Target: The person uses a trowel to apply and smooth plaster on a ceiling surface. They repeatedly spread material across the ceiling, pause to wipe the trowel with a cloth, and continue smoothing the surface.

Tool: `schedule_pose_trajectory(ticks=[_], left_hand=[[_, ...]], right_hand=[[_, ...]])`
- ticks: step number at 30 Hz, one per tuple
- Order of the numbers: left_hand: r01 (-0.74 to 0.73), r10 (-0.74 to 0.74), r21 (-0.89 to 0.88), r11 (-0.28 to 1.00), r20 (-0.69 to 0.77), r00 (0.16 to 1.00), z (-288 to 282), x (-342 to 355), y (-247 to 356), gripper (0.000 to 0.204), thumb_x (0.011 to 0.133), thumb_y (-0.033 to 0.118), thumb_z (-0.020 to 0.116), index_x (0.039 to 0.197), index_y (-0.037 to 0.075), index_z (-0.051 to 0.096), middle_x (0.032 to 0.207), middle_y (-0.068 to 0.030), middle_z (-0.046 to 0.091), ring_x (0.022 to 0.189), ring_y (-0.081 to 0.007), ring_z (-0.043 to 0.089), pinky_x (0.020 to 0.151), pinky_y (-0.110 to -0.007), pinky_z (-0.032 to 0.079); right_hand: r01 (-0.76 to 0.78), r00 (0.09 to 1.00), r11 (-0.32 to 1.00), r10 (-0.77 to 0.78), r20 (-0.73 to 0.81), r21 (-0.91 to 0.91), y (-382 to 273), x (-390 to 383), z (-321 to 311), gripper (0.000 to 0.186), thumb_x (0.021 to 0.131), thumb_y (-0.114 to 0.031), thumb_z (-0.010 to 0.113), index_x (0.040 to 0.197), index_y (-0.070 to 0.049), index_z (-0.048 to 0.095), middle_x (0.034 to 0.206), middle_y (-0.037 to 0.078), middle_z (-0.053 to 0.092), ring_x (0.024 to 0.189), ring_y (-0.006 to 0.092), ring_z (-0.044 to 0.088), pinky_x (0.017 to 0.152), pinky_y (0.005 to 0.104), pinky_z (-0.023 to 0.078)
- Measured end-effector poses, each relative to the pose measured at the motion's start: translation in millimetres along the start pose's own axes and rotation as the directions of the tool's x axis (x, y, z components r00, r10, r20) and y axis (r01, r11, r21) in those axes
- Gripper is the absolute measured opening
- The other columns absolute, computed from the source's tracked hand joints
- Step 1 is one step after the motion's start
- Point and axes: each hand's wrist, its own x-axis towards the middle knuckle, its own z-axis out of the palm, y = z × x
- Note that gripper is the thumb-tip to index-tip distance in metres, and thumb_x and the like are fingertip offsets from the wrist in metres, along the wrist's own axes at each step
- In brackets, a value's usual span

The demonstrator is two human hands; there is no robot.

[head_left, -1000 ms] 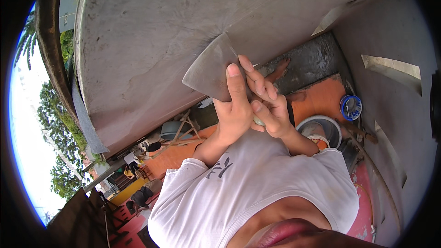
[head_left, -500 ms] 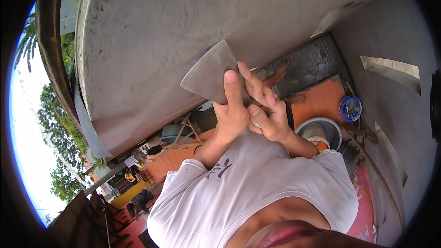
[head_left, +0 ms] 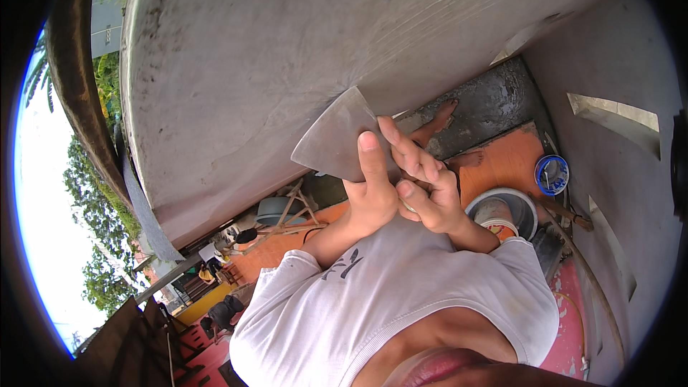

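A flat scraper [head_left: 337,140] is held in the grip of left hand [head_left: 374,202] and right hand [head_left: 438,204]; probably light and stiff, it is best grasped by its handle [head_left: 408,208].

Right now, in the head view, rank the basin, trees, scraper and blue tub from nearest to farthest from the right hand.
1. Scraper: at the right hand, blade up and left.
2. Basin: to the hand's right.
3. Blue tub: right, past the basin.
4. Trees: far left, outdoors.
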Motion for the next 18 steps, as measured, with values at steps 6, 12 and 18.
schedule_pose_trajectory(ticks=[6,12,18], left_hand=[[0.031,-0.031,0.010,0.999,0.038,0.999,25.1,13.3,-5.5,0.044,0.110,0.042,0.030,0.105,0.001,0.044,0.069,-0.0085,0.052,0.058,-0.0225,0.063,0.057,-0.039,0.059],[0.032,-0.030,-0.134,0.990,0.014,0.999,32.3,15.3,-13.7,0.045,0.109,0.046,0.031,0.106,0.003,0.043,0.068,-0.0081,0.051,0.056,-0.0239,0.062,0.056,-0.039,0.058],[0.031,-0.031,-0.103,0.994,0.001,1.000,17.9,7.7,-3.6,0.047,0.108,0.050,0.032,0.104,0.004,0.041,0.067,-0.0088,0.049,0.054,-0.0253,0.062,0.056,-0.041,0.060]], right_hand=[[-0.021,0.985,0.999,0.025,-0.168,0.029,-26.1,3.5,-6.8,0.017,0.099,-0.002,0.057,0.112,0.009,0.058,0.077,0.006,0.065,0.053,0.0043,0.050,0.043,0.0228,0.034],[-0.004,0.993,0.995,-0.008,-0.117,-0.103,-26.8,0.0,-22.1,0.040,0.098,-0.005,0.059,0.135,0.011,0.055,0.070,0.002,0.060,0.054,0.0057,0.051,0.048,0.0240,0.036],[0.102,0.994,0.964,-0.090,0.060,-0.244,-8.5,-3.3,-19.1,0.041,0.099,0.002,0.049,0.140,0.010,0.045,0.152,0.032,0.040,0.060,0.0014,0.051,0.043,0.0186,0.036]])
